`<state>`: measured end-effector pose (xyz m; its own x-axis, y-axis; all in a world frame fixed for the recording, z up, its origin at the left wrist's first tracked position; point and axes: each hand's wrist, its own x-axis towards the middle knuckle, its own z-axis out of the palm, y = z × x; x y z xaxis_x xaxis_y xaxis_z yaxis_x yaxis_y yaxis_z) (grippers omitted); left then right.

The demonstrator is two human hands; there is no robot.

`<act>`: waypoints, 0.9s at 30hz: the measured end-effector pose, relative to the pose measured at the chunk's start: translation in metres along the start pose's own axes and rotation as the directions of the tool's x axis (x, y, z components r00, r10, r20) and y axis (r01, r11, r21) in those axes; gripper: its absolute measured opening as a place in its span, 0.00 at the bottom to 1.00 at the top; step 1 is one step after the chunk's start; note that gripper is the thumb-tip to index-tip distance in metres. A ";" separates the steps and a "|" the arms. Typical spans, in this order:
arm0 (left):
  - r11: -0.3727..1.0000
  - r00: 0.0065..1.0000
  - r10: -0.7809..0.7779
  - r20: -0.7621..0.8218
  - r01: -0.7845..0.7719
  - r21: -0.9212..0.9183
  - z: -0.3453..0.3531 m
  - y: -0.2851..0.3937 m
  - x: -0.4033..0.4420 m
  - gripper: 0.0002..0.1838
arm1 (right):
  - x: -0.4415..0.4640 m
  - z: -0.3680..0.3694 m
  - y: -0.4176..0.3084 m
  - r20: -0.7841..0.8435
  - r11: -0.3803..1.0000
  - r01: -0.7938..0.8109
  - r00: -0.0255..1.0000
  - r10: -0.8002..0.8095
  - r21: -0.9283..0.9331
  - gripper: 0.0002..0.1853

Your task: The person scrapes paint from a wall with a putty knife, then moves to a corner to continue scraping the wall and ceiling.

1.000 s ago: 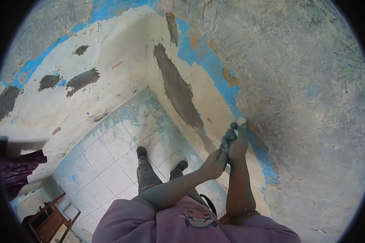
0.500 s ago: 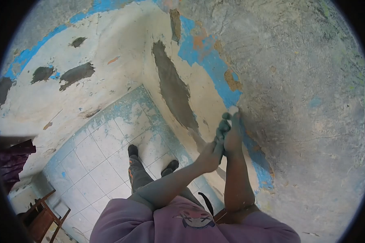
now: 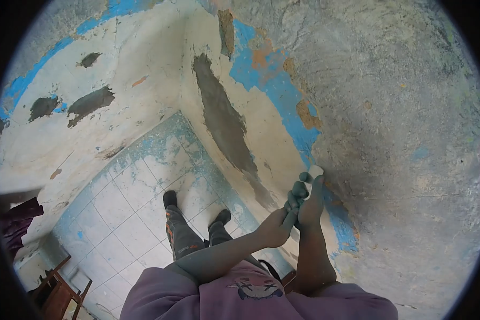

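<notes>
My right hand (image 3: 310,204) is raised beside the wall, its fingers curled around a small white object (image 3: 316,171) that sticks out at the top by the thumb. My left hand (image 3: 277,227) reaches across my body and presses against the lower palm side of my right hand, its fingers closed there. Whether my left hand holds anything between the two hands is hidden. Both hands are in front of the lower cream part of the wall (image 3: 272,122), near its blue strip.
Peeling grey, blue and cream walls meet at a corner above a white tiled floor (image 3: 144,208). My feet stand on the tiles. At the lower left are a wooden chair (image 3: 61,292) and a dark purple cloth (image 3: 21,221).
The view has shifted slightly. Both hands rose a little, then came down again, still together, with the white object still in my right hand.
</notes>
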<state>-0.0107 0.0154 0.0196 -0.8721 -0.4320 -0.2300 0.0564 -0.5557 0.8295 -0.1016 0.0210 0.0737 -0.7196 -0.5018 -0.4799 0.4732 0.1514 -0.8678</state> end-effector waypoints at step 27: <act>0.994 0.992 -0.099 0.079 0.102 -0.044 0.030 -0.004 -0.020 0.25 | -0.023 -0.030 -0.007 -0.003 0.999 -0.030 1.000 0.030 0.023 0.26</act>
<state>-0.0079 0.0473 0.0360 -0.9090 -0.3176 -0.2698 -0.0118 -0.6276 0.7784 -0.1040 0.0572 0.0872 -0.7066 -0.4943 -0.5063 0.5063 0.1467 -0.8498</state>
